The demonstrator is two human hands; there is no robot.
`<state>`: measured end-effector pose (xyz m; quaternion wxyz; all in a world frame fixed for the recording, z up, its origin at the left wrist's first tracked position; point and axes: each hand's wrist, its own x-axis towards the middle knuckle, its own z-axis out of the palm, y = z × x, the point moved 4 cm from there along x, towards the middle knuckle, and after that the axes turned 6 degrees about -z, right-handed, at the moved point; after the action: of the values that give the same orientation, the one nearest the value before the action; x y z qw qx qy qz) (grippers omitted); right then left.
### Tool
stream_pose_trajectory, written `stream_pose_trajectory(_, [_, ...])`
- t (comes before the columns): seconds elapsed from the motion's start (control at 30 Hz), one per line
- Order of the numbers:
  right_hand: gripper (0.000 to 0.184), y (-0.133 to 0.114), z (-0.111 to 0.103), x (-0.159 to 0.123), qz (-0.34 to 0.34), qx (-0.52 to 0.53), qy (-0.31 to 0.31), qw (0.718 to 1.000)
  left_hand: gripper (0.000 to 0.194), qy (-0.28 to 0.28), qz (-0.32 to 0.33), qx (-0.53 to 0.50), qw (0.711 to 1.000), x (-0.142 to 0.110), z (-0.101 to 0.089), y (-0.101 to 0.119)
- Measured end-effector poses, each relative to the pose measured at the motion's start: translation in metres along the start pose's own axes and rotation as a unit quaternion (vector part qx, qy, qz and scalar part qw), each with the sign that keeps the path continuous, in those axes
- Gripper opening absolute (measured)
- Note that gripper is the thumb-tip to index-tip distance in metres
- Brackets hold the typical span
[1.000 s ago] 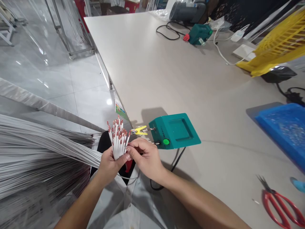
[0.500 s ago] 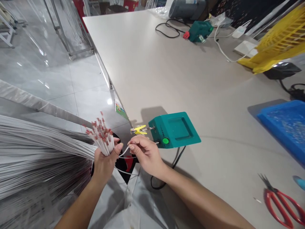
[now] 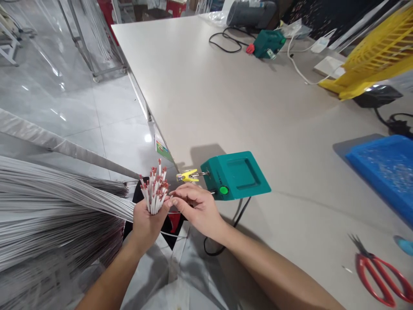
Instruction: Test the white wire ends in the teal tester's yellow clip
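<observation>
My left hand (image 3: 149,224) is closed around a thick bundle of white wires (image 3: 155,196), whose reddish-brown ends point upward. Meeting it at the thumb is my right hand (image 3: 196,206), thumb and forefinger pinched on a white wire that is mostly hidden by the fingers. Just beyond the right hand, a green device (image 3: 237,176) with a green button and a square recess sits at the table edge. A yellow clip (image 3: 188,175) is attached to a metal post on its side. Loose strands of wire hang below my hands.
Many long white wires (image 3: 58,189) lie on the left. At right on the table (image 3: 193,86) are red-handled scissors (image 3: 377,271) and a blue tray (image 3: 387,168). Farther back stand a yellow rack-like object (image 3: 377,56), a second green device (image 3: 268,44) and a dark motor (image 3: 251,13).
My left hand has moved right with the wire bundle, which now stands more upright. The gap between both hands has closed, and the right fingers now meet the left thumb.
</observation>
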<state>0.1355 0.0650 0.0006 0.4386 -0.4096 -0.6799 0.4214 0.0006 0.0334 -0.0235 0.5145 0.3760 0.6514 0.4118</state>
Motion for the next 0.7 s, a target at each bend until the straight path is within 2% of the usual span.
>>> stream_pose_trajectory(0.13, [0.012,-0.001,0.000,0.000,-0.017,-0.048,0.005,0.999,0.012,-0.004,0.019,0.021,1.000,-0.003,0.004,-0.001])
stream_pose_trajectory(0.4, [0.024,0.000,0.000,0.000,-0.021,-0.048,-0.029,0.998,0.018,-0.003,-0.047,-0.062,0.997,-0.006,0.000,-0.003])
stream_pose_trajectory(0.57, [0.023,-0.002,-0.009,0.003,-0.013,-0.035,-0.017,0.999,0.018,-0.003,-0.029,-0.063,0.998,-0.007,-0.006,0.000])
stream_pose_trajectory(0.7, [0.017,-0.010,-0.018,0.005,-0.045,-0.020,-0.005,0.999,0.015,-0.004,-0.015,-0.046,0.999,-0.005,-0.008,-0.003])
